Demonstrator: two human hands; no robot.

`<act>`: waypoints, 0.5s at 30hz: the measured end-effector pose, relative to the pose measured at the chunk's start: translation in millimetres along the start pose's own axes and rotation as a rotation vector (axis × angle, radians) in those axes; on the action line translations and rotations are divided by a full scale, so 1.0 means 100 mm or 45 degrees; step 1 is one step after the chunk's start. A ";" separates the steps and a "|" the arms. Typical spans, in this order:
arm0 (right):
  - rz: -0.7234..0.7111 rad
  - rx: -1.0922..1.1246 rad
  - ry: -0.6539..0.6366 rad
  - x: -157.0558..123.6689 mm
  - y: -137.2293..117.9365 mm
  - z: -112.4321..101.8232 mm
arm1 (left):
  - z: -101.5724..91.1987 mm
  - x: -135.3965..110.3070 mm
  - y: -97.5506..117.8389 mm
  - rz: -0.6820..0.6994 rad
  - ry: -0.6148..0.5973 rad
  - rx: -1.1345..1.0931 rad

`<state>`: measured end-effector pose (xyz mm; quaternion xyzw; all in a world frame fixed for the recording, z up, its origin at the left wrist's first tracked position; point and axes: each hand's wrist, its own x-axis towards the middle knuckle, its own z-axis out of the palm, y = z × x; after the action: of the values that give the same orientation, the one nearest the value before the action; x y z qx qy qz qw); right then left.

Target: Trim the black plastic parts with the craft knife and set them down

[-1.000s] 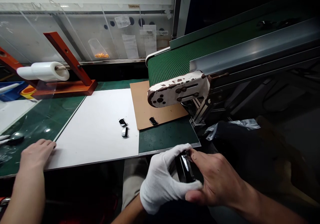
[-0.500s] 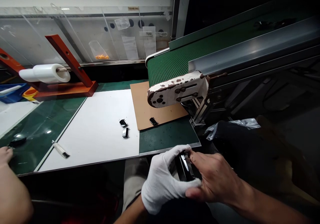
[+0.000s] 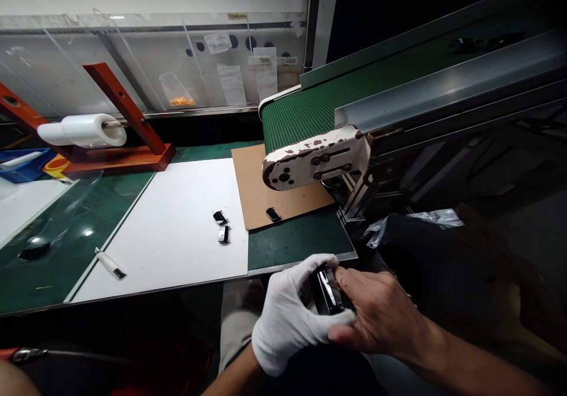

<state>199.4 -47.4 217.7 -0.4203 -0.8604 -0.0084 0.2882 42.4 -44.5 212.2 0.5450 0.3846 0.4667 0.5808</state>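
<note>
A glossy black plastic part (image 3: 326, 293) sits between my two hands, in front of the table's near edge. My left hand (image 3: 292, 316), in a white glove, wraps its thumb and fingers around the part's ends. The bare fingers of my right hand (image 3: 376, 307) press on the part's right side, hiding some of it. Two small black pieces, one (image 3: 220, 218) just behind the other (image 3: 224, 234), lie on the white sheet (image 3: 177, 207). Another small black piece (image 3: 273, 214) rests on the brown cardboard (image 3: 257, 189).
A green conveyor belt (image 3: 319, 101) slopes up to the right above the cardboard. A white-handled cutter (image 3: 110, 264) lies at the sheet's left. Behind stands a wooden stand (image 3: 119, 159) with a plastic film roll (image 3: 84, 130). Another person's arm (image 3: 15, 381) shows at lower left.
At the left, the other person's hand has left the table and a dark item now lies there under clear film. My hands keep their grip on the black part with hardly any movement.
</note>
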 end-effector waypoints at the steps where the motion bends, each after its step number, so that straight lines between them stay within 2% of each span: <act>1: -0.009 -0.008 0.012 0.01 0.00 0.00 | 0.00 0.00 0.00 0.003 -0.003 0.011; 7: -0.035 -0.030 0.054 0.00 0.01 0.03 | -0.01 0.00 0.00 0.004 -0.006 0.079; 15: -0.026 0.050 0.012 -0.08 0.05 0.09 | 0.01 0.02 -0.05 -0.051 0.001 0.105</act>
<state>202.4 -47.4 205.7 -0.4058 -0.8632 0.0036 0.3002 44.5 -42.4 207.2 0.5605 0.4145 0.4390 0.5669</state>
